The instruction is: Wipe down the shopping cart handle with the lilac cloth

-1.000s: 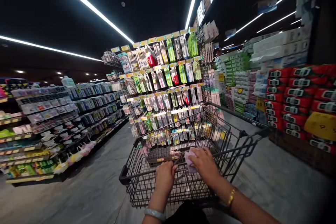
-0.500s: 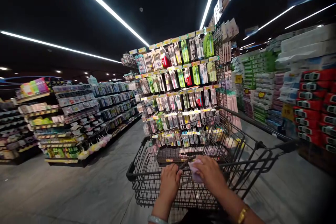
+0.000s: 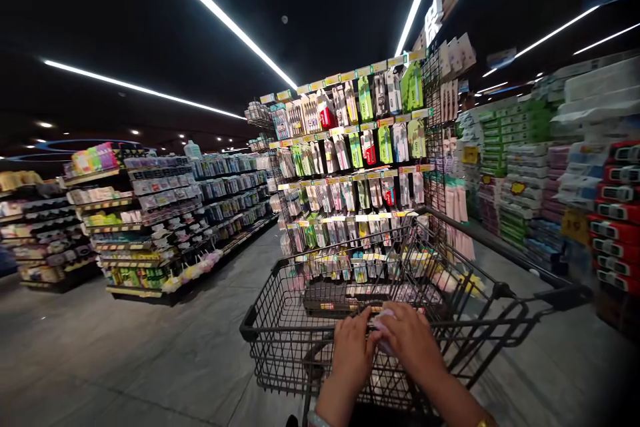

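Cart rim under left hand, grip unclear, right hand holding half-hidden lilac wad

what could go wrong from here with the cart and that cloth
The crumpled lilac cloth could drop through the black wire shopping cart's open mesh if the right hand loosens. Both hands are at the cart's near rim, so it might swivel. It could also bump the tall rack of hanging packets.

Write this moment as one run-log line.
left hand: on shopping cart rim | right hand: holding lilac cloth at rim | beyond cart: toothbrush rack
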{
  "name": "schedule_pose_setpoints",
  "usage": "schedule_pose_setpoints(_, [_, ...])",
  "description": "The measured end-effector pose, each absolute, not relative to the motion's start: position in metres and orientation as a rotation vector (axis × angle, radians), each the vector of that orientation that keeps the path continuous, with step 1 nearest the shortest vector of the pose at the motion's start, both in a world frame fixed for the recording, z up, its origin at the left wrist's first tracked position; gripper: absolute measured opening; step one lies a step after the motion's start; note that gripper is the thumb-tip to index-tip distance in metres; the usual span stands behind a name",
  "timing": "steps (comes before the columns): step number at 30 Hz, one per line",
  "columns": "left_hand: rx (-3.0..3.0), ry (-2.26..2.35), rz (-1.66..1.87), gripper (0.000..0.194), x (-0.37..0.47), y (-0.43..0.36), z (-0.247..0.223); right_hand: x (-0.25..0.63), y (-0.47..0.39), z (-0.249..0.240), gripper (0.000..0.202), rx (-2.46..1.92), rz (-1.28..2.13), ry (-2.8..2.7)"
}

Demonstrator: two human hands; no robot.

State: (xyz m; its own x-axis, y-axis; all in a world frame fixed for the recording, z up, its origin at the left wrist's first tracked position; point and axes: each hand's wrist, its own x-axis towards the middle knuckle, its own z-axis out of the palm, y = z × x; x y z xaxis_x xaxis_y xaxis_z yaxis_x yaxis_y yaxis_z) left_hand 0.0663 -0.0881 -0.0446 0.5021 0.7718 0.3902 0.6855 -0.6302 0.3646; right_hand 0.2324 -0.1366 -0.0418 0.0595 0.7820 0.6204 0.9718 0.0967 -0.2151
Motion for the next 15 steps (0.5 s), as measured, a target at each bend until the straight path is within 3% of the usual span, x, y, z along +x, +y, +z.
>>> schedule_pose_setpoints(5, [2.593, 1.278, 0.834, 0.042, 0.062, -0.084, -0.049, 0.269, -0.143, -0.043, 0.023, -1.781, -0.457, -1.718])
schedule_pose_setpoints(10, [2.574, 1.318, 0.943, 0.028, 0.069, -0.09, -0.047, 0.234, -0.137, -0.036, 0.058, -1.705, -0.427, -1.795])
schedule_pose_setpoints(15, [2.593, 1.228, 0.915, 0.024, 0.06, -0.09, -0.042, 0.253, -0.142, -0.04, 0.033, -1.627, -0.324, -1.908])
